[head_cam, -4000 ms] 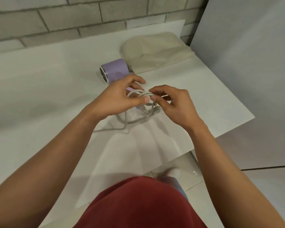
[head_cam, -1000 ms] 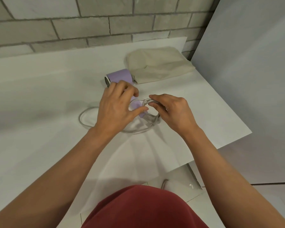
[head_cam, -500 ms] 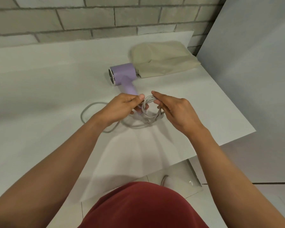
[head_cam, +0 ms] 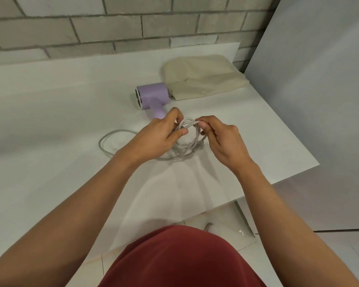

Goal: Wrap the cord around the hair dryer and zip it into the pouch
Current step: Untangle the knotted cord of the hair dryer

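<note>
A person gathers the pale grey cord (head_cam: 190, 123) of a lilac hair dryer (head_cam: 151, 94) into a small coil just above a white bench (head_cam: 50, 121), seen from a head-worn camera. The left hand (head_cam: 158, 135) pinches one side of the coil between thumb and curled fingers, and the right hand (head_cam: 224, 139) pinches the opposite side. Each grip is closed on the cord, apparently so that the stacked turns cannot spring apart. The coil sits just in front of the end of the dryer's handle, which the left hand partly hides (a plug seems to hang at the bundle's lower right, though it is too small to be sure). A slack loop of cord lies on the bench to the left of the left wrist, suggesting the winding is not yet finished. The dryer rests on its side beyond the hands with its handle pointing toward the person, probably set down to free both hands for the cord. The beige pouch (head_cam: 203, 79) lies flat behind it, touching or just beside the dryer's rear end, within easy reach for packing. Whether its zip is open cannot be told. The turns appear bunched beside the handle, not around it, and bagging and zipping remain.
</note>
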{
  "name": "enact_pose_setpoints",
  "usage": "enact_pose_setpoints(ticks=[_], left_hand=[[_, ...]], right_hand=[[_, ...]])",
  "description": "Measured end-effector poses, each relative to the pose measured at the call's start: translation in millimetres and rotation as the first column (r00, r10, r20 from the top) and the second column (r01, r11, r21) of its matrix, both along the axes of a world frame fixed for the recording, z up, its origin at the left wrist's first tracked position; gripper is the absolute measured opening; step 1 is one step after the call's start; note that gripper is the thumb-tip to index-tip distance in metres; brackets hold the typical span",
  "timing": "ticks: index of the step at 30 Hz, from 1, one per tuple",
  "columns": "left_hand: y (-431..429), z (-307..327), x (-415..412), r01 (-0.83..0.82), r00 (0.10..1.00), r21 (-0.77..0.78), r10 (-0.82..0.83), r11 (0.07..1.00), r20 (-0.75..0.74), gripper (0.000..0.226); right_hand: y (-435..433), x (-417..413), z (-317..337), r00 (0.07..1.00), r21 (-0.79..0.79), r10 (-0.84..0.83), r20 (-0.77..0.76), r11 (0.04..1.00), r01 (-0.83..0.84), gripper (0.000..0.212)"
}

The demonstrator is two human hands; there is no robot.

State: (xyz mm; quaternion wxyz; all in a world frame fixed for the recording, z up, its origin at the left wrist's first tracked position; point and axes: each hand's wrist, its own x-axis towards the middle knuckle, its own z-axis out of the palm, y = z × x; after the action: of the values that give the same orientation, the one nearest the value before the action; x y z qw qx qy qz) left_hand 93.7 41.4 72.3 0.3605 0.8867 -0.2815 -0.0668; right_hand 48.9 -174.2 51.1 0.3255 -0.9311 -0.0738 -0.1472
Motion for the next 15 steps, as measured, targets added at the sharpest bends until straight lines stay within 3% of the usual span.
enact_pose_setpoints(ticks=[3,7,9,12,15], left_hand=[[1.9,-2.0,1.0,0.008,0.996,-0.003,-0.008,1.000,-0.090,0.020],[2.8,-0.7,0.6,0.011,0.994,-0.022,-0.014,1.000,-0.110,0.020],[3.4,0.5,1.3,0.011,0.993,-0.045,-0.016,0.999,-0.118,0.022],[6.2,0.4,2.8,0.006,0.991,-0.029,-0.010,1.000,-0.134,0.021],[10.0,0.6,2.6,0.018,0.992,-0.008,-0.019,1.000,-0.128,0.020]], right_hand=[[1.0,4.4,2.6,1.000,-0.105,0.017,0.005,0.994,-0.016,0.036],[6.9,7.2,9.7,0.972,-0.249,0.171,0.159,0.960,-0.128,0.036],[7.5,11.5,9.3,0.947,-0.312,0.190,0.259,0.944,-0.104,0.029],[7.4,14.7,11.3,0.927,-0.312,0.157,0.340,0.949,-0.047,0.023],[8.1,11.4,12.0,0.937,-0.283,0.120,0.328,0.959,-0.024,0.026]])
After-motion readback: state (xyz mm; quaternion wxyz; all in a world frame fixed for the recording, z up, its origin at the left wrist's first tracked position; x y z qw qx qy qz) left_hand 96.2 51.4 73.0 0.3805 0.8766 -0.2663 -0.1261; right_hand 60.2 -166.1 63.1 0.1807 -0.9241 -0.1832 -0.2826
